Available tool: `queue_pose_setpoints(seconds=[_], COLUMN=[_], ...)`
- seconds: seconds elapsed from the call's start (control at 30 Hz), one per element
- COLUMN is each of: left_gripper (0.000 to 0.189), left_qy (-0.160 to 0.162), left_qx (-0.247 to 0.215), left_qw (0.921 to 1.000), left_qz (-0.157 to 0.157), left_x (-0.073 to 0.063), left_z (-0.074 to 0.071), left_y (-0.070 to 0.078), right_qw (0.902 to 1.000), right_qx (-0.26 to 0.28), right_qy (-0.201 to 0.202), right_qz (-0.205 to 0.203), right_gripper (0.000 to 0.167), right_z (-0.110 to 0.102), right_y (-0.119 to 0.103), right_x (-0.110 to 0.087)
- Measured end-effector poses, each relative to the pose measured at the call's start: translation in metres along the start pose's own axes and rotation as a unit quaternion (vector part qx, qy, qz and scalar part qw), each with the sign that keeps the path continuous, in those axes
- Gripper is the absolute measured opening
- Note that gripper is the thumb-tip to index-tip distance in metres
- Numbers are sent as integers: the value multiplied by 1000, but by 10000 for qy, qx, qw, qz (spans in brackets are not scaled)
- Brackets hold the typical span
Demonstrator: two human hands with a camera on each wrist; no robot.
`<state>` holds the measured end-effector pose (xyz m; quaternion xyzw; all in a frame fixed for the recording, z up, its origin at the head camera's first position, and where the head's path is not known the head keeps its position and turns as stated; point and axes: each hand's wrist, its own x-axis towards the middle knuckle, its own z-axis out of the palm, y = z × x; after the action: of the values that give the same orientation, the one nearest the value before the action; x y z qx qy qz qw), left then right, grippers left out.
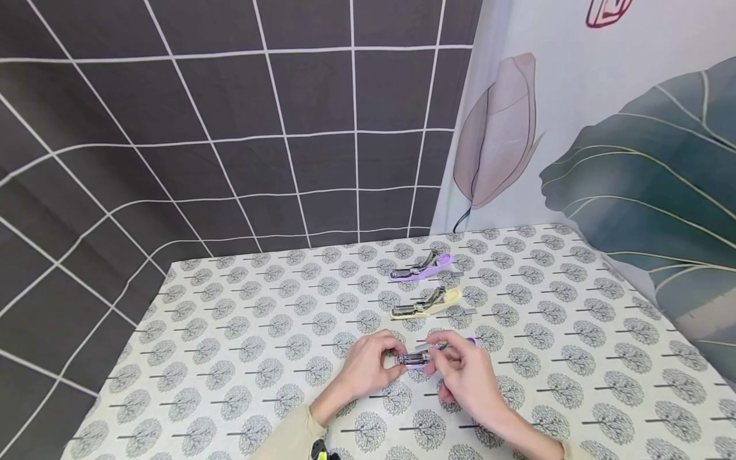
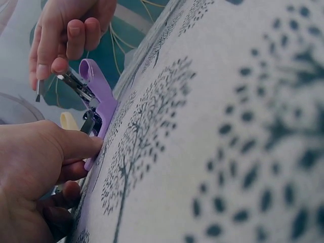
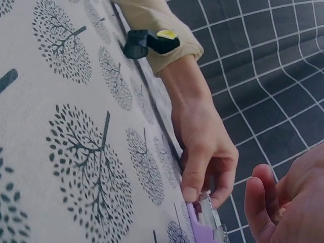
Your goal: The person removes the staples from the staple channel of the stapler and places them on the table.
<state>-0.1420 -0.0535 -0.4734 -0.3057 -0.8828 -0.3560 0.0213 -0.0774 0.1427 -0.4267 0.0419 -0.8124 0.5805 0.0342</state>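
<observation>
My left hand (image 1: 366, 363) grips the near end of a purple stapler (image 1: 413, 359), thumb on one side and fingers on the other. In the left wrist view this stapler (image 2: 105, 98) is opened up, its metal magazine showing above the purple body. Over it, my right hand (image 1: 467, 378) pinches a thin grey metal strip (image 2: 39, 92), which looks like a row of staples, between thumb and fingertips. The right wrist view shows the left thumb against the purple body (image 3: 202, 232), with the strip out of sight there.
Beyond the hands lie a cream-yellow stapler (image 1: 427, 308) and another purple stapler (image 1: 422, 271), both opened. Beside each is a small grey strip, one near the yellow stapler (image 1: 470, 311). A tree-print cloth (image 1: 241, 345) covers the table. Dark gridded fabric (image 1: 230, 128) hangs behind it.
</observation>
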Motion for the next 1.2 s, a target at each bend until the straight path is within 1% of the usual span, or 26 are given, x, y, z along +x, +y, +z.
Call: queue_pose_setpoints(seconds=[0.13,0.3,0.47,0.6,0.63,0.7,0.83,0.9,1.0,1.2], left_gripper=[22,22,21,21,21,21,21,21,21,22], left_qy=[-30,-37,-44,-38,-38,-44,-37,-36,-32,-17], left_qx=[10,-6,-8,6,12,19,19,14,2,30], left_qw=[10000,10000,10000,10000,10000,10000,10000,10000,10000,10000], left_qz=[-50,-65,-31,9,13,-1,-9,-2,20,13], left_x=[0,0,0,0,0,0,0,0,-1,-1], left_z=[0,1,1,1,1,1,1,1,1,2], left_y=[0,0,-1,0,0,0,-1,-1,0,0], right_qw=[9998,9994,9988,9968,9965,9968,9985,9987,9986,9979], right_qx=[98,282,307,472,516,538,397,358,312,210], right_qy=[30,43,236,326,340,339,357,371,419,594], right_qz=[156,204,286,551,563,492,101,8,8,161], right_gripper=[19,20,21,23,23,23,23,22,23,23], right_z=[-7,-14,-22,-30,-32,-36,-44,-47,-53,-65], right_y=[-1,-1,-3,-4,-3,0,7,10,13,21], right_x=[-1,-1,-2,-3,-3,-3,-4,-4,-4,-5])
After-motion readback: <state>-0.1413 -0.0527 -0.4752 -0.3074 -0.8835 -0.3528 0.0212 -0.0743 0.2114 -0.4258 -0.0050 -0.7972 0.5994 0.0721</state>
